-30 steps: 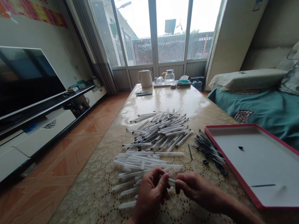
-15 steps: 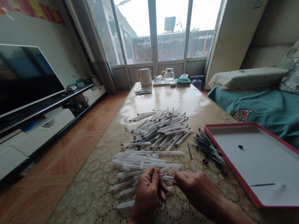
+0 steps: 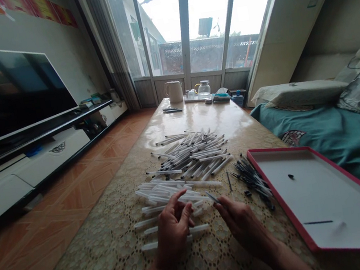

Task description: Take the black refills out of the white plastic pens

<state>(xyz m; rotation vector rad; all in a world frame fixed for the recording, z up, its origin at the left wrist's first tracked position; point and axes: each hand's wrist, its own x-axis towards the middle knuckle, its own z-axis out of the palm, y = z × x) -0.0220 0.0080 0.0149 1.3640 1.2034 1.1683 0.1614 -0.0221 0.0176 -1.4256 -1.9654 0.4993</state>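
Note:
In the head view my right hand (image 3: 238,216) is closed on a slim pen (image 3: 211,196), whose end sticks out up and to the left. My left hand (image 3: 175,219) has its index finger stretched out and its thumb apart, with nothing visible between them. It hovers over the near end of a pile of white translucent pen barrels (image 3: 155,193). Beyond lies a bigger heap of pens with dark ends (image 3: 192,153). Right of my right hand is a bundle of dark pen refills (image 3: 252,180), with a single refill (image 3: 229,181) lying apart from it.
A shallow red-rimmed tray (image 3: 340,192) sits at the right, holding a small black cap (image 3: 291,176) and a thin dark refill (image 3: 318,222). A beige jug (image 3: 174,92) and a glass pitcher (image 3: 204,90) stand at the table's far end. A sofa (image 3: 317,128) borders the right side.
Both hands were gripping the pen between them. The left hand has let go and opened, and the right hand has drawn slightly right with the pen, its end now tipped upward.

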